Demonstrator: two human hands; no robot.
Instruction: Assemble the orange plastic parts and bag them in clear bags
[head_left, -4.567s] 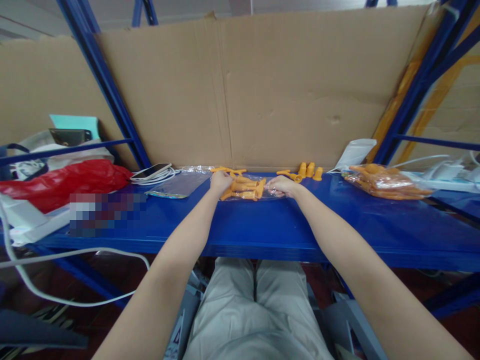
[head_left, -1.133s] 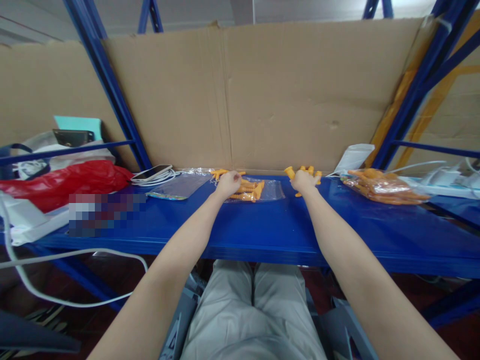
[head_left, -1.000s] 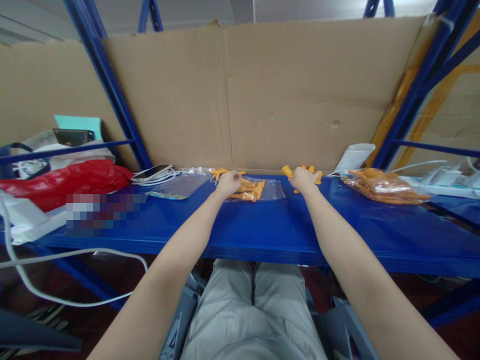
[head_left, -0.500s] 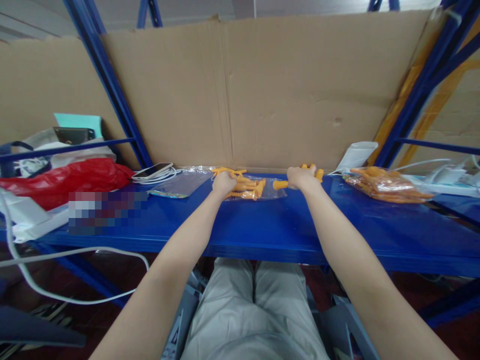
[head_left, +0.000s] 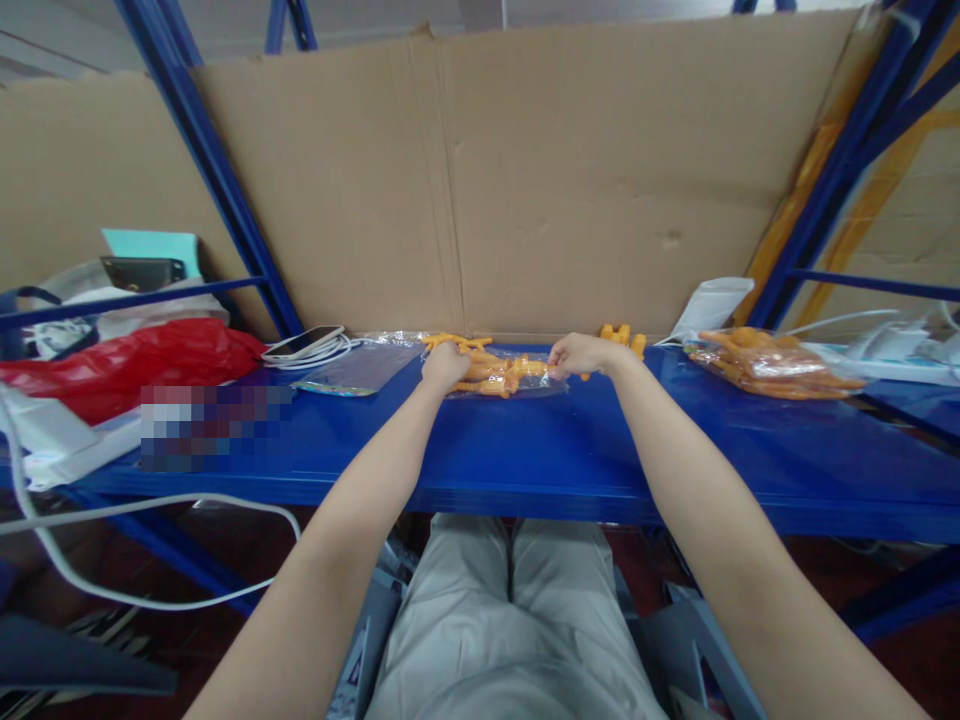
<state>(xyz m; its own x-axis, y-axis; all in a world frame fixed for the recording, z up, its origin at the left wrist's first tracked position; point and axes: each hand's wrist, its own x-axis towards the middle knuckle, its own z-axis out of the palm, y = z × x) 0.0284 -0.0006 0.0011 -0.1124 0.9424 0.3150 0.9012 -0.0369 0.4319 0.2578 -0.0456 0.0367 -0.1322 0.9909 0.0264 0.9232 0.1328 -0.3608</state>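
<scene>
A clear plastic bag [head_left: 556, 384] with several orange plastic parts [head_left: 491, 374] inside lies flat on the blue shelf. At its left end my left hand [head_left: 445, 366] is closed, gripping the bag and the parts in it. My right hand [head_left: 581, 354] is at the bag's right end, fingers pinched on the end of an orange plastic piece [head_left: 534, 368]. That piece reaches left to the bagged parts; its tip is hard to make out. More loose orange pieces [head_left: 624, 338] lie just behind my right hand, and others [head_left: 480, 341] lie behind my left.
On the right lies a filled bag of orange parts [head_left: 772, 365] beside a white packet [head_left: 712, 305]. To the left are a flat clear bag [head_left: 360, 368], a phone [head_left: 313, 341] on a coiled cable and a red bag [head_left: 150, 360]. Cardboard [head_left: 570, 180] stands behind.
My right hand has moved left with the orange piece, bringing it from beyond the bag's right end in against the bagged parts. My left hand has stayed on the bag.
</scene>
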